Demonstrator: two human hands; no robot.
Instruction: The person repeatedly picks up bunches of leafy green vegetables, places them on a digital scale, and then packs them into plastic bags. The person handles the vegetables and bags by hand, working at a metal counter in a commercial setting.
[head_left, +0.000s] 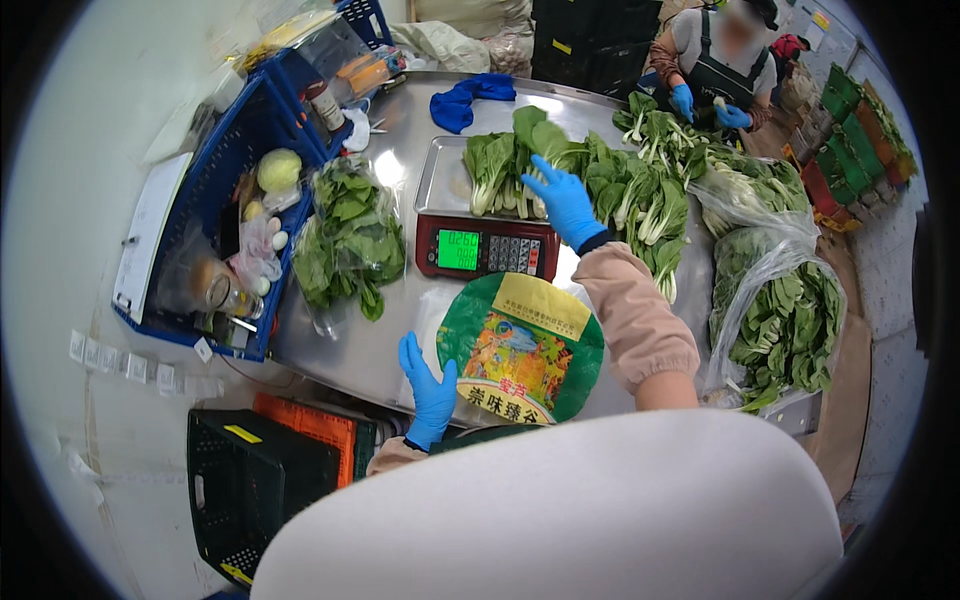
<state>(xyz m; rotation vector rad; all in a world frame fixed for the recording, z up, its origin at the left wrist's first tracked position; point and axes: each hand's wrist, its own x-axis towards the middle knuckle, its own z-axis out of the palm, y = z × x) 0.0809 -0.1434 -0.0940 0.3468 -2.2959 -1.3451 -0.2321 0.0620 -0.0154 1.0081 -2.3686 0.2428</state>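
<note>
My right hand (568, 206), in a blue glove, reaches over the metal pan (442, 184) of a digital scale (486, 249). Its fingers are spread at the greens, and nothing is plainly gripped. Several heads of bok choy (491, 169) lie in the pan. One leafy top (547, 137) by my fingertips is blurred. More bok choy (645, 199) is heaped on the steel table right of the scale. My left hand (431, 394), also gloved, is raised at the near edge with thumb and fingers apart. Beside it lies a round green printed plastic sheet (525, 352).
Bagged greens (349, 240) lie left of the scale. Large clear bags of greens (784, 322) stand at right. Blue crates (202, 195) line the left side; a black crate (255, 480) sits below. Blue cloth (465, 101) lies behind the scale. A gloved co-worker (716, 75) handles greens across the table.
</note>
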